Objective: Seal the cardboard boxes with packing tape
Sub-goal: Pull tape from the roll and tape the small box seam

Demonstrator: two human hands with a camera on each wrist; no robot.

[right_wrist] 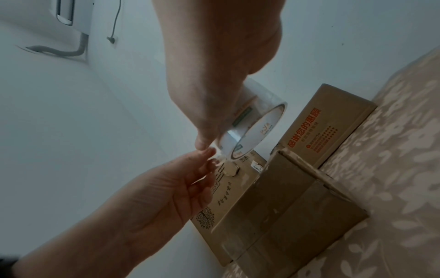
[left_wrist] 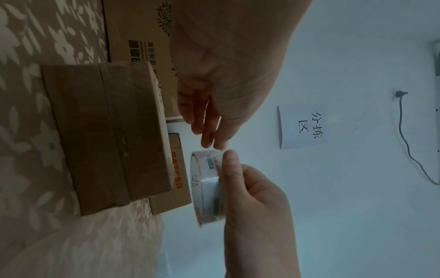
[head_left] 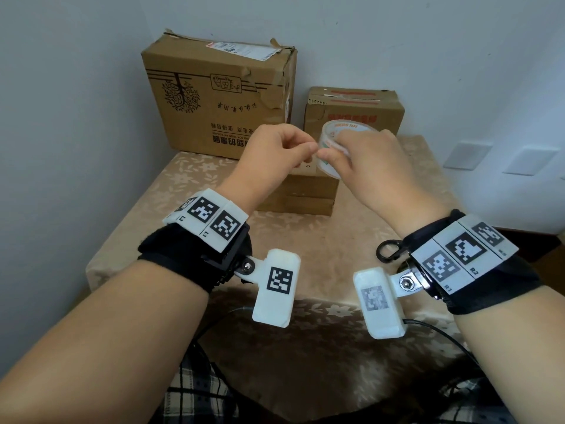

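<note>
Both hands are up in front of the person, above the table and close together. The right hand [head_left: 367, 166] has its fingers curled round a roll of clear packing tape [head_left: 333, 139], thumb pressed on the outer band, so the roll stands on edge in the air with its printed core facing the left side. The left hand [head_left: 275, 154] is drawn in with thumb and fingertips brought together right at the rim of the roll; from the right wrist view the fingertips [right_wrist: 207, 152] meet the right thumb at the tape's edge, but whether they pinch a loose end of tape I cannot tell.

Just under the hands lies a flat cardboard box [head_left: 305, 194], its top crossed by strips of brown tape, resting on the table. Behind it, touching or nearly so, stands a smaller box with orange print [head_left: 367, 111] on its side. To the left of that, against the wall, is a large upright box [head_left: 214, 96] printed with a tree and black characters, its top edges ragged with torn tape.

The table wears a beige cloth with a pale flower pattern [head_left: 183, 179]. Each wrist carries a black strap with white marker blocks. On the wall a paper sign [left_wrist: 302, 127] with two or three characters hangs near a grey cable [left_wrist: 404, 131].
</note>
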